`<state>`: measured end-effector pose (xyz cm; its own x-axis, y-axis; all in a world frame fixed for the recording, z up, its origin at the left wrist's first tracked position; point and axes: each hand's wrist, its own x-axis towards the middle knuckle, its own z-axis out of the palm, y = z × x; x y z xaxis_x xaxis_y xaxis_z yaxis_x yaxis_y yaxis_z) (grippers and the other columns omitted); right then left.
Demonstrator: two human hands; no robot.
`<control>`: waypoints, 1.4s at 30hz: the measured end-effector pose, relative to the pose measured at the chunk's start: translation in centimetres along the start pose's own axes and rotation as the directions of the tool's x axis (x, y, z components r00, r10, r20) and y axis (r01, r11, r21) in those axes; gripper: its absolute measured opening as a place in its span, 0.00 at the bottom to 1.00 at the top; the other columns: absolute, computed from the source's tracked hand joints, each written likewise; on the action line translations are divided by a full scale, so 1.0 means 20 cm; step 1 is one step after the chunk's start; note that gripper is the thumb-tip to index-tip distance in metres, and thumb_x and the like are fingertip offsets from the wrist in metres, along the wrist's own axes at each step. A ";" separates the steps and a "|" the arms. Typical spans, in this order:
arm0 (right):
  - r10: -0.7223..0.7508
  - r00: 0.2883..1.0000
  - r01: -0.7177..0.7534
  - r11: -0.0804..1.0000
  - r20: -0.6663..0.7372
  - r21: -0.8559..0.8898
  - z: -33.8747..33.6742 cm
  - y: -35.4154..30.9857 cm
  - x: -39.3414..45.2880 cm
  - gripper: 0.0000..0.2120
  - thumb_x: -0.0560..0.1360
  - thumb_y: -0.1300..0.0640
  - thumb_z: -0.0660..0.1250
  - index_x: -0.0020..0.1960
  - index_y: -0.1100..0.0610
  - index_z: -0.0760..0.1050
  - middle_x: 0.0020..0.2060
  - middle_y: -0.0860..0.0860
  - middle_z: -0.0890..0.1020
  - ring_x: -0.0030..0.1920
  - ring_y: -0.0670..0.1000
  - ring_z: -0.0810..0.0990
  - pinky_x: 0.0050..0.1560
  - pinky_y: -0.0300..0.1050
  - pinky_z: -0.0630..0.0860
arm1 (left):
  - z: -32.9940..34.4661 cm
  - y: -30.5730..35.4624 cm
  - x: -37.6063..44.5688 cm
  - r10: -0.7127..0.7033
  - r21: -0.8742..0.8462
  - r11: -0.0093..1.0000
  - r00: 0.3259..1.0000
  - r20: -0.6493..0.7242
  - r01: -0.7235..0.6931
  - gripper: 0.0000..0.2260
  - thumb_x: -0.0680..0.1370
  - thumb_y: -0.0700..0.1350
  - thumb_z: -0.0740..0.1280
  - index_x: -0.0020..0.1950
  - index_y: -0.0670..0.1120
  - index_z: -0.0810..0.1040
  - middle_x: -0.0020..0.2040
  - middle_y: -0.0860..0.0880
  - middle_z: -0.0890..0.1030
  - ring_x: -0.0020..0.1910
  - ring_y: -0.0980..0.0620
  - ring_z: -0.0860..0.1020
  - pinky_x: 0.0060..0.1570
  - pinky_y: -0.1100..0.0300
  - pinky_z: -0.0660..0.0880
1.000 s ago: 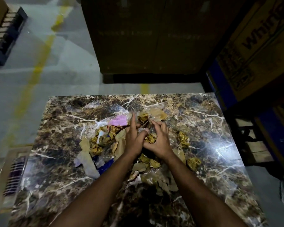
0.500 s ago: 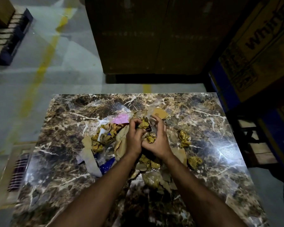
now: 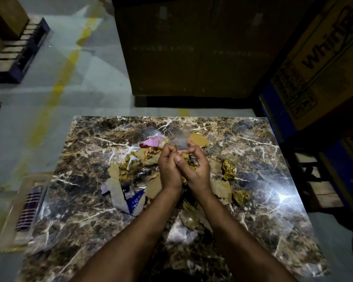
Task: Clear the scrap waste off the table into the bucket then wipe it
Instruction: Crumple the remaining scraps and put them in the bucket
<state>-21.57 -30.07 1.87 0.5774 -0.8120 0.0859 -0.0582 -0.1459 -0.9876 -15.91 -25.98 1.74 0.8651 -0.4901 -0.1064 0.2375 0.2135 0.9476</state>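
Note:
A heap of scrap waste [image 3: 130, 171] lies in the middle of the dark marble table [image 3: 80, 216]: brown paper pieces, crumpled golden wrappers, a pink slip, a blue-and-white wrapper and clear plastic. My left hand [image 3: 168, 167] and my right hand [image 3: 196, 165] are cupped together over the heap's middle. Their curled fingers hold a bunch of the scraps, with clear plastic sticking up above them. No bucket shows in the view.
A striped cloth [image 3: 29, 208] lies on a low board to the table's left. Large cardboard boxes [image 3: 192, 45] stand behind the table and on the right. A pallet [image 3: 18, 51] sits on the floor at far left. Crumpled golden wrappers [image 3: 229, 169] lie right of my hands.
Both hands have closed together round a bunch of scraps, the fingers curling in from a more spread reach. The clear plastic has risen above the fingers.

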 end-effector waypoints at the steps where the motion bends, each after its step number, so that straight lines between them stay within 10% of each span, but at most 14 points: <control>1: -0.016 1.000 0.016 1.000 -0.015 0.017 0.00 -0.03 0.00 0.10 0.70 0.41 0.71 0.47 0.44 0.77 0.55 0.48 0.83 0.58 0.44 0.79 0.58 0.42 0.74 | 0.00 0.02 0.00 0.011 -0.001 1.000 1.000 0.011 -0.011 0.11 0.79 0.36 0.58 0.39 0.46 0.69 0.34 0.56 0.75 0.34 0.58 0.71 0.34 0.65 0.69; 6: 0.051 0.994 -0.037 0.989 -0.099 0.140 0.00 -0.09 -0.03 0.18 0.68 0.36 0.73 0.46 0.49 0.79 0.44 0.46 0.84 0.46 0.44 0.83 0.47 0.36 0.78 | 0.03 0.08 -0.02 0.128 -0.001 0.992 0.989 0.077 -0.129 0.06 0.81 0.35 0.58 0.53 0.40 0.74 0.48 0.50 0.77 0.42 0.62 0.77 0.40 0.67 0.75; 13: 0.195 0.948 -0.144 0.967 -0.251 0.208 0.00 -0.04 -0.05 0.07 0.73 0.57 0.73 0.44 0.62 0.82 0.38 0.53 0.85 0.38 0.50 0.82 0.40 0.43 0.80 | 0.01 0.00 -0.07 0.033 0.072 0.997 0.999 0.030 -0.036 0.18 0.78 0.49 0.60 0.62 0.37 0.73 0.56 0.45 0.77 0.50 0.60 0.79 0.48 0.69 0.74; 17: 0.260 0.917 -0.195 0.954 -0.303 0.228 -0.01 0.00 -0.05 0.08 0.76 0.66 0.71 0.38 0.64 0.77 0.31 0.51 0.79 0.29 0.47 0.75 0.31 0.40 0.72 | -0.01 -0.02 -0.07 0.087 0.151 0.983 0.989 0.120 -0.105 0.12 0.80 0.47 0.58 0.54 0.54 0.81 0.68 0.48 0.73 0.67 0.58 0.72 0.62 0.66 0.71; 24: 0.484 0.824 -0.309 0.820 -0.295 0.482 -0.04 -0.02 0.00 0.19 0.62 0.54 0.75 0.49 0.60 0.76 0.44 0.59 0.83 0.43 0.59 0.81 0.42 0.55 0.80 | -0.05 -0.04 -0.06 0.060 0.023 0.998 0.998 0.030 -0.061 0.16 0.82 0.53 0.56 0.66 0.48 0.70 0.68 0.46 0.75 0.67 0.50 0.75 0.67 0.48 0.71; 31: 0.602 0.765 -0.320 0.663 -0.228 0.677 -0.18 0.03 0.03 0.18 0.66 0.54 0.77 0.51 0.60 0.77 0.46 0.57 0.83 0.46 0.63 0.83 0.45 0.61 0.81 | -0.22 -0.05 -0.07 0.074 0.131 0.989 0.996 -0.041 -0.068 0.16 0.79 0.54 0.60 0.65 0.50 0.70 0.67 0.47 0.74 0.62 0.50 0.76 0.56 0.55 0.76; 36: 0.630 0.753 -0.297 0.581 -0.187 0.758 -0.23 0.01 0.08 0.07 0.78 0.54 0.68 0.53 0.57 0.74 0.42 0.53 0.81 0.33 0.52 0.84 0.29 0.44 0.80 | -0.27 -0.05 -0.29 0.212 0.417 0.882 0.975 0.067 -0.221 0.05 0.76 0.55 0.63 0.50 0.57 0.71 0.47 0.51 0.74 0.44 0.53 0.75 0.40 0.59 0.75; 39: 0.609 0.775 -0.287 0.575 -0.166 0.766 -0.21 0.00 0.10 0.09 0.78 0.52 0.67 0.54 0.57 0.75 0.43 0.53 0.81 0.33 0.52 0.84 0.30 0.43 0.80 | -0.25 -0.04 -0.47 0.000 0.402 0.908 0.957 0.289 -0.121 0.11 0.78 0.56 0.63 0.43 0.50 0.77 0.37 0.51 0.78 0.35 0.58 0.76 0.34 0.62 0.74; 42: 0.585 0.797 -0.293 0.591 -0.148 0.752 -0.19 -0.01 0.11 0.13 0.73 0.49 0.71 0.52 0.56 0.75 0.39 0.51 0.81 0.33 0.52 0.83 0.30 0.43 0.79 | -0.21 -0.08 -0.51 -0.447 0.363 0.877 0.813 0.374 0.316 0.18 0.79 0.57 0.67 0.48 0.41 0.81 0.40 0.46 0.82 0.35 0.52 0.80 0.33 0.59 0.77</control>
<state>-23.40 -34.06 2.79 0.3055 -0.8167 -0.4896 0.4086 0.5768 -0.7073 -23.34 -17.82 -0.02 0.4316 -0.8096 -0.3979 0.3213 -0.2742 0.9064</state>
